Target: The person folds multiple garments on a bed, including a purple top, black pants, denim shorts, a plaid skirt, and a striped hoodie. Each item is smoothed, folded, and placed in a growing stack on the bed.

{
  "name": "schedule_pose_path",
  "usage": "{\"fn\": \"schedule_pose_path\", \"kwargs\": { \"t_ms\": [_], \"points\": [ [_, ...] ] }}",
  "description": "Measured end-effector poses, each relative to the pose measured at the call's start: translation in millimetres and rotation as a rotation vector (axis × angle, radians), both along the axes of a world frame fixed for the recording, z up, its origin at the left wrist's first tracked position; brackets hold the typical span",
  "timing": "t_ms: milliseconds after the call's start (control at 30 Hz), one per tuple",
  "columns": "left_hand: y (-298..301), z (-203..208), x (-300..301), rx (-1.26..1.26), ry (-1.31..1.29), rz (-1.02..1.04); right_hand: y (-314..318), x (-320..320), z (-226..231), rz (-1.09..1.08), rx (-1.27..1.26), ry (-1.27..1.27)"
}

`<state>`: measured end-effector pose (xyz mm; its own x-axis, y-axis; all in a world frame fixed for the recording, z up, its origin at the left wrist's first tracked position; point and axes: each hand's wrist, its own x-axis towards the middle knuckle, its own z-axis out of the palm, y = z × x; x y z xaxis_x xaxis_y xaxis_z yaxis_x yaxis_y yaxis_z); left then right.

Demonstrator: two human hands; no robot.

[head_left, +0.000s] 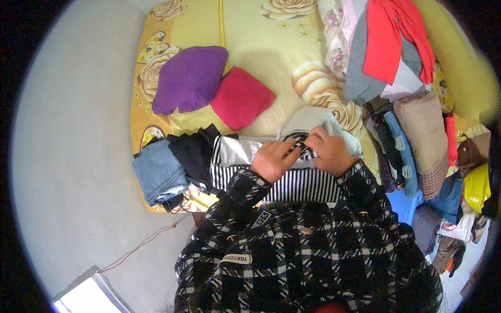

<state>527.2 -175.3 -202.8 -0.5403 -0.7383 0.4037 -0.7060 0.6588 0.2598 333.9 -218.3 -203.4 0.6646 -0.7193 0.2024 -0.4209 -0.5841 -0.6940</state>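
Note:
A black-and-white striped garment [308, 185] lies spread across the near edge of the bed, with a shiny white section [237, 150] at its left. My left hand [274, 159] rests on it, its fingers bent onto a bunched black-and-white part. From the other side my right hand [331, 152] grips the same bunch, thumb and fingers closed. The fingertips partly hide the gathered cloth. Just beyond the hands lie a beige cloth [307, 121] and a pale blue-white cloth [336, 130], both touching the striped garment.
Folded purple [190, 81] and red [242, 98] cloths lie on the flowered bedsheet [261, 47]. At left are folded jeans [159, 169] beside black clothing [193, 156]. Piled at right are a red garment [383, 47], brown checked trousers [422, 130] and several other clothes, above a blue stool-like object [403, 204].

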Motion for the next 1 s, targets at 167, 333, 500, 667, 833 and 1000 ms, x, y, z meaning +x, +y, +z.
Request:
{"fn": "schedule_pose_path", "kwargs": {
  "t_ms": [167, 333, 500, 667, 833, 1000],
  "points": [
    [0.2, -9.2, 9.1, 0.094, 0.125, 0.107, 4.7, -3.7, -5.0, -0.123, -0.12, -0.198],
    [-4.4, -6.7, 7.3, 0.142, 0.413, 0.483, 9.6, 1.0, -10.0, -0.091, -0.272, -0.175],
    [1.2, 1.7, 0.4, 0.261, 0.607, 0.536, 4.0, 8.3, -14.9, -0.16, -0.263, -0.134],
    [13.0, 4.0, 3.9, 0.444, 0.171, 0.528, -1.1, 7.4, -16.2, -0.177, -0.408, -0.307],
    [6.0, 30.9, 20.5, 0.262, 0.169, 0.175, -5.1, -0.6, -9.3, -0.092, -0.331, -0.124],
    [-6.0, 61.7, 27.1, 0.156, 0.381, 0.391, -7.0, 1.3, 0.4, 0.053, -0.537, -0.165]
  ]
}}
